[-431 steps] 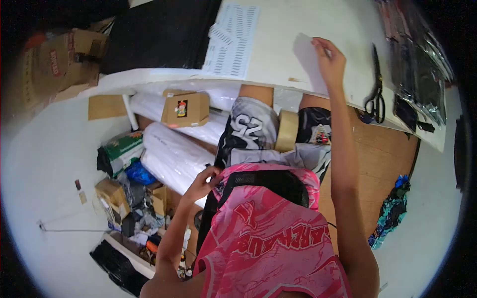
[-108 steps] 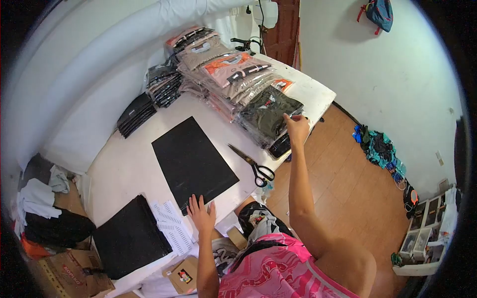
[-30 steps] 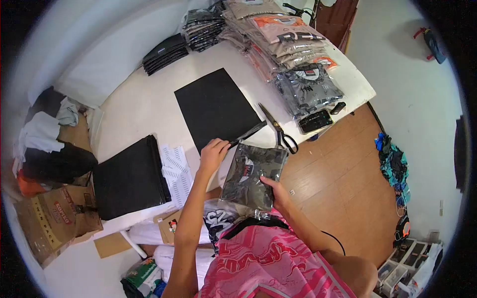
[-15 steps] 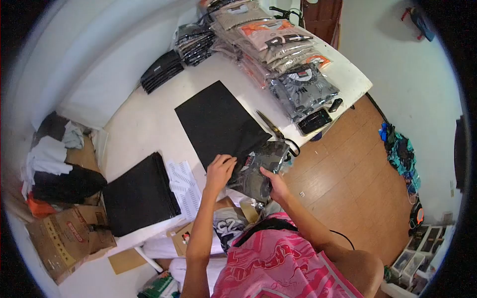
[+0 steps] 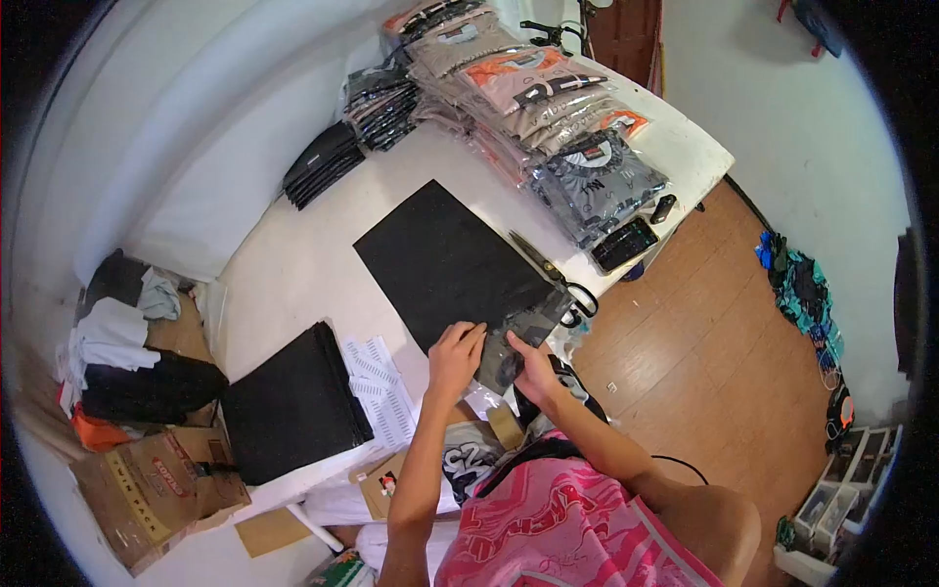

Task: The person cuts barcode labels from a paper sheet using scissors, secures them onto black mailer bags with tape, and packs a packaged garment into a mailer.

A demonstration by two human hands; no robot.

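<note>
At the table's front edge, my left hand (image 5: 456,358) and my right hand (image 5: 533,370) hold a dark grey garment in a clear plastic bag (image 5: 498,360). My left fingers are bent and pressed together at the bag's left side. On the right side, my right thumb lies over the bag and the other fingers are hidden beneath it. Under and beyond the bag lies a flat black sheet (image 5: 445,259). Black-handled scissors (image 5: 550,271) rest along the sheet's right edge, close to the bag.
Bagged garments (image 5: 533,83) are piled at the back right, near a phone (image 5: 624,244). A black stack (image 5: 293,406) and printed label sheets (image 5: 380,389) lie at the left front. A cardboard box (image 5: 161,494) stands at lower left. Dark folded items (image 5: 323,164) sit against the wall.
My hands have come closer together, and less of the bagged garment shows between them. The whole view has shifted slightly. The sheet and scissors stay in place on the table.
</note>
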